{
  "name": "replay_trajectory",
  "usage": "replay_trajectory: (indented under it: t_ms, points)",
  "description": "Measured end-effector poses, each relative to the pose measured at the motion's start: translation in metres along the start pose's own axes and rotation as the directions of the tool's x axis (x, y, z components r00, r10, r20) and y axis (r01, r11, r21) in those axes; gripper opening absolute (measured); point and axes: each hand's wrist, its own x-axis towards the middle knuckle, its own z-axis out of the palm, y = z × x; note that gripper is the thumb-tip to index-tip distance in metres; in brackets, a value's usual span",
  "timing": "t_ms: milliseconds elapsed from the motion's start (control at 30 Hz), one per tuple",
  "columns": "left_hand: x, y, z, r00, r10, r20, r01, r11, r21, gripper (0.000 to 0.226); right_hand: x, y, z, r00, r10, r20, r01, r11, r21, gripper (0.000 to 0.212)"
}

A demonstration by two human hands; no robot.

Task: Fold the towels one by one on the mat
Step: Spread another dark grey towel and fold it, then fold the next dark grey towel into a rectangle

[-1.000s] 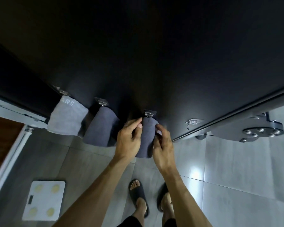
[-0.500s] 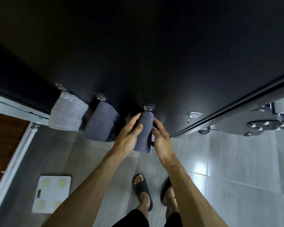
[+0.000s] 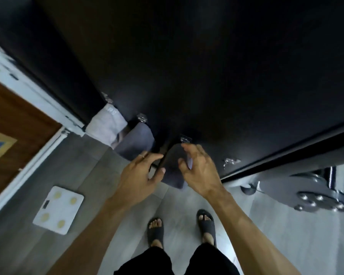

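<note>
A dark grey towel (image 3: 173,167) hangs from a metal hook (image 3: 184,139) on the black wall panel. My left hand (image 3: 141,171) holds its left edge, thumb on the front and fingers along the side. My right hand (image 3: 200,171) curls round its right edge, fingertips just below the hook. The image is blurred, so the exact grip is hard to read. To the left hang a second dark grey towel (image 3: 135,144) and a light grey towel (image 3: 107,126) with lettering, each on its own hook. No mat is in view.
An empty hook (image 3: 229,161) is on the panel to the right. A white bathroom scale (image 3: 58,209) lies on the grey tiled floor at left, near a wooden door (image 3: 14,126). A metal fixture (image 3: 322,199) juts out at right. My sandalled feet (image 3: 181,229) stand below.
My head has swung, shifting the wall and towels rightward in view. Both hands have spread apart on the towel's edges, and my right fingertips have risen to just under the hook.
</note>
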Motion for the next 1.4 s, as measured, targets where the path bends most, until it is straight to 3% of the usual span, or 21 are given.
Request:
replay_trajectory:
  t_ms: [133, 267, 400, 533, 633, 800, 1033, 1400]
  points:
    - [-0.034, 0.024, -0.004, 0.989, -0.065, -0.134, 0.089, 0.98, 0.18, 0.042, 0.014, -0.017, -0.014, 0.952, -0.263, 0.159, 0.278, 0.957, -0.077, 0.044]
    - [-0.073, 0.057, 0.006, 0.943, -0.259, -0.211, 0.31, 0.915, 0.26, 0.043, 0.014, -0.028, -0.021, 0.818, -0.483, 0.313, 0.534, 0.839, -0.101, 0.039]
    - [-0.123, 0.1, 0.026, 0.84, -0.414, -0.351, 0.505, 0.833, 0.225, 0.038, -0.006, -0.031, -0.02, 0.674, -0.586, 0.449, 0.669, 0.743, -0.034, 0.039]
    - [-0.18, 0.135, 0.055, 0.679, -0.58, -0.45, 0.683, 0.724, 0.099, 0.04, -0.046, -0.032, -0.018, 0.483, -0.675, 0.559, 0.786, 0.615, 0.063, 0.039]
    - [-0.225, 0.162, 0.081, 0.579, -0.64, -0.506, 0.755, 0.655, 0.036, 0.04, -0.085, -0.028, -0.016, 0.365, -0.699, 0.615, 0.861, 0.505, 0.063, 0.038]
    - [-0.301, 0.214, 0.131, 0.472, -0.66, -0.584, 0.816, 0.578, 0.005, 0.038, -0.169, -0.01, -0.028, 0.196, -0.655, 0.73, 0.934, 0.351, 0.064, 0.041]
    - [-0.392, 0.308, 0.218, 0.305, -0.745, -0.593, 0.89, 0.444, -0.101, 0.034, -0.286, 0.04, -0.054, 0.024, -0.606, 0.795, 0.954, 0.25, 0.163, 0.043]
    - [-0.465, 0.47, 0.359, -0.165, -0.811, -0.562, 0.905, 0.102, -0.413, 0.039, -0.424, 0.144, -0.09, -0.401, -0.487, 0.776, 0.895, -0.027, 0.445, 0.044]
